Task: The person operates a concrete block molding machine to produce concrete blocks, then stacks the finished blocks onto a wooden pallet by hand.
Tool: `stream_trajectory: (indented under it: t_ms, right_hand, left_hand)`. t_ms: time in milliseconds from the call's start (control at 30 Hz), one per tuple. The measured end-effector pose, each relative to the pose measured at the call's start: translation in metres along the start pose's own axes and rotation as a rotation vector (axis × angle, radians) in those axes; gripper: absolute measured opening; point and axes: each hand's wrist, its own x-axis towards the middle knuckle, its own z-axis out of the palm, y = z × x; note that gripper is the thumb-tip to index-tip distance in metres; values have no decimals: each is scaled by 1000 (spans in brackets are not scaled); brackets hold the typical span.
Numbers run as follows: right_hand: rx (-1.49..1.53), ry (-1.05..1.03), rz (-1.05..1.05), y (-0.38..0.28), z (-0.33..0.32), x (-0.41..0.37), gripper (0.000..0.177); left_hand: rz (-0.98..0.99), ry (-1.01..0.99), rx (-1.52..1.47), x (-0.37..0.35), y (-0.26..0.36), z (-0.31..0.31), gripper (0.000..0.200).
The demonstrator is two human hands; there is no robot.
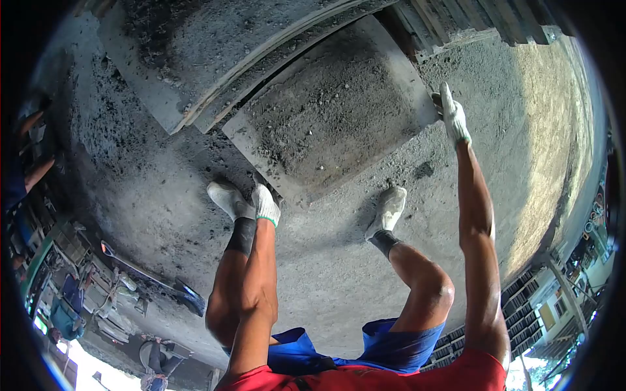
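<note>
A flat, pale board point(238, 133) lies at an angle in front of me, with dark grit and small stones over much of its face. My left hand point(266, 204), in a white knitted glove, is at the board's near left edge. Its fingers curl toward that edge and are partly hidden. At the right corner, my right hand point(454, 117), also gloved, grips the board's edge. Its thumb side points away from me, and some fingers are out of sight. Both my feet, in pale shoes point(390, 210), stand on the near side of the board.
Beyond the board lies a larger slab point(147, 98) with a raised, curved edge. A long-handled shovel point(189, 296) rests on the gritty floor at left. Another person's arm point(40, 173) shows at the far left edge. Stacked dark blocks point(525, 306) stand behind me at right.
</note>
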Motion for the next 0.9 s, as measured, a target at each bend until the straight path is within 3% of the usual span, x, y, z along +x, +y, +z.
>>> stream_trajectory:
  t_ms: [33,100,167,200,367,433,500,567,633,700,733,767,833,900]
  right_hand:
    - [2,-142,68,-8,1,6,81]
    - [-212,-172,-32,-5,17,14,82]
    - [-127,-165,-201,0,16,18,68]
    - [-173,-195,-201,7,17,24,64]
    - [-294,-341,-224,10,8,15,61]
    - [-128,-324,-13,16,13,-6,66]
    - [-56,-311,8,54,10,-18,70]
    - [58,-286,385,25,17,-71,72]
    - [163,-312,271,70,24,-93,74]
    - [305,-307,442,106,43,-118,76]
    - [172,-255,261,157,43,-117,78]
    - [174,-256,266,152,33,-115,78]
    - [486,-558,740,129,18,-108,79]
    - [383,-437,723,125,31,-108,82]
  left_hand:
    - [35,-15,-63,6,0,-1,50]
    - [19,-23,-101,25,-2,-6,45]
    - [28,111,-39,53,-12,-15,42]
    - [-14,-2,-61,63,-1,-24,42]
    - [-119,-10,-17,60,16,-10,49]
    - [-113,-18,78,62,18,-14,60]
    - [-157,14,66,58,23,-24,62]
    - [-177,-29,13,63,30,-37,64]
    - [-136,-31,173,64,44,-54,65]
    - [-143,-118,137,64,60,-65,66]
    - [-169,-109,162,65,64,-66,64]
    - [-194,-99,187,66,66,-66,61]
    - [-235,-141,169,66,62,-75,59]
    - [-275,-182,151,82,46,-95,56]
